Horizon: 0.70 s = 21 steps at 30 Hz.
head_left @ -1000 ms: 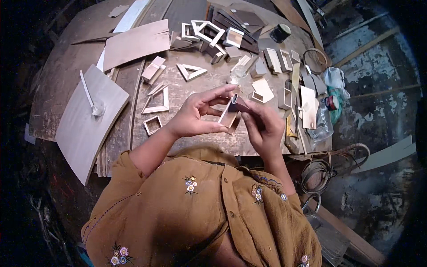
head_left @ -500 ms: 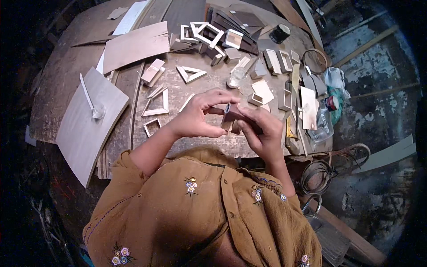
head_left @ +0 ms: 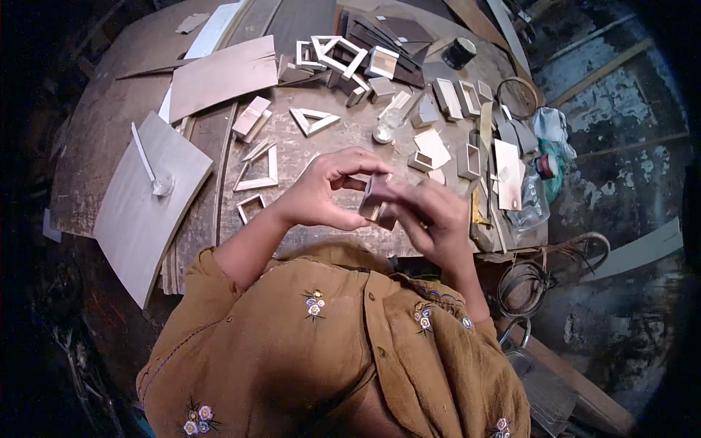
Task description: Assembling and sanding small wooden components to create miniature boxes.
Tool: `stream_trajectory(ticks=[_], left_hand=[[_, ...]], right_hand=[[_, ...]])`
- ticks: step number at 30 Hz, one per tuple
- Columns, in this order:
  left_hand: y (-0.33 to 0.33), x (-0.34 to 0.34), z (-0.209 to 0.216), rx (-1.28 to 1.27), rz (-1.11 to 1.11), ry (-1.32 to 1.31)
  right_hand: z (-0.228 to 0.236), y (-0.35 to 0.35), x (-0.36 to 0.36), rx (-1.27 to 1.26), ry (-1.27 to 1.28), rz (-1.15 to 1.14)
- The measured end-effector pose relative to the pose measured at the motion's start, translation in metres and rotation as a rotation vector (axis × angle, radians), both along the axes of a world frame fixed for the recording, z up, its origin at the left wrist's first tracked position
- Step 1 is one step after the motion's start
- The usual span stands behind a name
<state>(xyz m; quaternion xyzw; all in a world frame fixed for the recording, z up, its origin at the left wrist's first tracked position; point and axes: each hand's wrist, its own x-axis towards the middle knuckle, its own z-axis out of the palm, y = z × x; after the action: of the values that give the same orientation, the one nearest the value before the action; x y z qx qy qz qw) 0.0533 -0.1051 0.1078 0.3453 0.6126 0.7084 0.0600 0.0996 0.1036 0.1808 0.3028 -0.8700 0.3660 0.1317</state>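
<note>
In front of my chest, my left hand (head_left: 325, 191) grips a small wooden box (head_left: 370, 209), with the thumb below and the fingers curled over the far side. A reddish-brown folded sheet (head_left: 378, 190), which looks like sandpaper, lies against the box's top. My right hand (head_left: 437, 215) pinches this sheet from the right side; its fingers are slightly blurred and partly hide the sheet and box. Just beyond my hands, a small open wooden box (head_left: 420, 161) rests on the worn workbench (head_left: 285, 201).
Triangular wooden frames (head_left: 314, 122) and other small boxes (head_left: 468, 161) lie about the bench. A clear glue container (head_left: 385, 133) stands beyond my hands. At left is a pale board (head_left: 150, 197) with a stick and plastic cup on it. A dark can (head_left: 459, 54) is far right.
My right fingers have shifted over the box, and the sheet's curled grey end no longer shows. The box appears slightly turned; my left hand has stayed nearly in place.
</note>
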Motion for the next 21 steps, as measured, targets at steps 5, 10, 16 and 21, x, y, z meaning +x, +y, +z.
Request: stream_trajectory(ticks=[5, 10, 16, 21], left_hand=[[-0.008, 0.002, -0.004, -0.003, 0.012, -0.022], [-0.011, -0.001, 0.005, 0.102, 0.042, -0.076], [-0.014, -0.002, 0.010, 0.048, 0.034, -0.100], [-0.011, -0.003, 0.005, 0.119, 0.028, -0.132]], right_hand=[[-0.004, 0.006, -0.007, 0.038, 0.080, -0.080], [-0.009, 0.014, -0.007, -0.173, -0.069, -0.131], [-0.011, 0.009, 0.001, 0.026, -0.018, -0.030], [-0.004, 0.010, 0.000, 0.079, -0.088, 0.056]])
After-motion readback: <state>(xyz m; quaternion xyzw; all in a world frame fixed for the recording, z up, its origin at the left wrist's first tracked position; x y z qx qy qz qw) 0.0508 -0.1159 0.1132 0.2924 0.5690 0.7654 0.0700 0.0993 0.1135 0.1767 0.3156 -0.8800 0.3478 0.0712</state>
